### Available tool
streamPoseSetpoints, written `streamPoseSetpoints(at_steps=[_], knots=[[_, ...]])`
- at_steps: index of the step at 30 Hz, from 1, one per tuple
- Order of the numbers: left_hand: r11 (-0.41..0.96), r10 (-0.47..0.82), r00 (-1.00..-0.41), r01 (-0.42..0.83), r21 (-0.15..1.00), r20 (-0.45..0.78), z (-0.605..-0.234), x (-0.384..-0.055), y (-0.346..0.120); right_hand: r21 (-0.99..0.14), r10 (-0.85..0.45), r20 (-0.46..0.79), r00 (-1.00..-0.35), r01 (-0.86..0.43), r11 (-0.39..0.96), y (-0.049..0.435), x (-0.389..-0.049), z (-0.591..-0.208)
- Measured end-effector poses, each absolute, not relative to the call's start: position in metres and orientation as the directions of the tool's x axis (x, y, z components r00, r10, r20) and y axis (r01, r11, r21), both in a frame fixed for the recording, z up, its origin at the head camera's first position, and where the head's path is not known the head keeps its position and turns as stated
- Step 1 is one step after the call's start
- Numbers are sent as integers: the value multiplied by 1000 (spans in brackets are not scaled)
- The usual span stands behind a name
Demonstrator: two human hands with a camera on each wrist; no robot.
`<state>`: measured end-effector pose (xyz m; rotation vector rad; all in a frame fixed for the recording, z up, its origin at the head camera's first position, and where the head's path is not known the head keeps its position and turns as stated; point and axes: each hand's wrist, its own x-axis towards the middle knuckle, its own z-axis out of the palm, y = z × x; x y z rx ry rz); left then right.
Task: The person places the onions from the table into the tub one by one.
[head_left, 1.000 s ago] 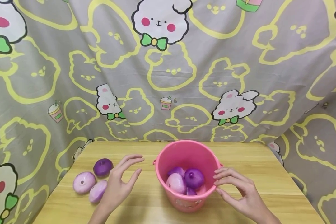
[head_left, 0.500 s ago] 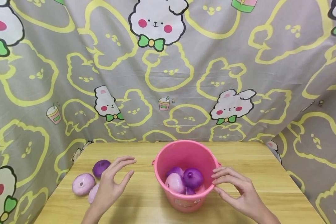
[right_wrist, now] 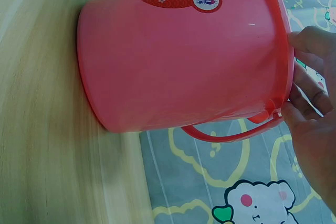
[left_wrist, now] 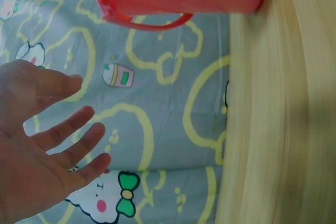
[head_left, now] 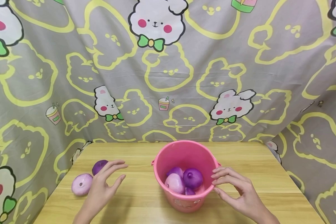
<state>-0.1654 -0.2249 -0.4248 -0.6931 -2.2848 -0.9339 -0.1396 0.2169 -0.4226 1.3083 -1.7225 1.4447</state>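
Observation:
A pink bucket [head_left: 182, 199] stands upright on the table, holding several onions: a pale pinkish one [head_left: 175, 183], a dark purple one [head_left: 193, 178] and others partly hidden. My right hand [head_left: 240, 189] holds the bucket's right rim, fingertips over the edge and thumb at the outer side. To the left, my left hand [head_left: 103, 185] hovers with its fingers spread and loosely bent, nothing between them. Beside it lie a pale onion [head_left: 82, 184] and a dark purple onion [head_left: 99, 167], partly covered by that hand. In the left wrist view, the left palm [left_wrist: 42, 145] holds nothing.
The wooden table [head_left: 140, 199] reaches back to a grey curtain [head_left: 168, 74] printed with cartoon animals, which also hangs at both sides. The bucket's handle [right_wrist: 231, 134] hangs down along its far side.
My left hand has moved left, away from the bucket and over the loose onions, and now hides the nearest pale one. My right hand stays at the rim.

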Motion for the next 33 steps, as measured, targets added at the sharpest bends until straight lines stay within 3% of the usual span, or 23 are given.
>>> streamPoseSetpoints(at_steps=[10,18,33], knots=[[627,239,-722,625,464,649,-424,-164,-245,-429,-330,859,-392,-902,-43,216,-139,-423],[639,253,-677,653,406,691,-431,-164,-253,-421,-327,860,-391,-907,-25,216,-139,-421],[812,234,-738,507,291,633,-454,-157,-272,-429,-331,859,-390,-902,-50,216,-139,-422]])
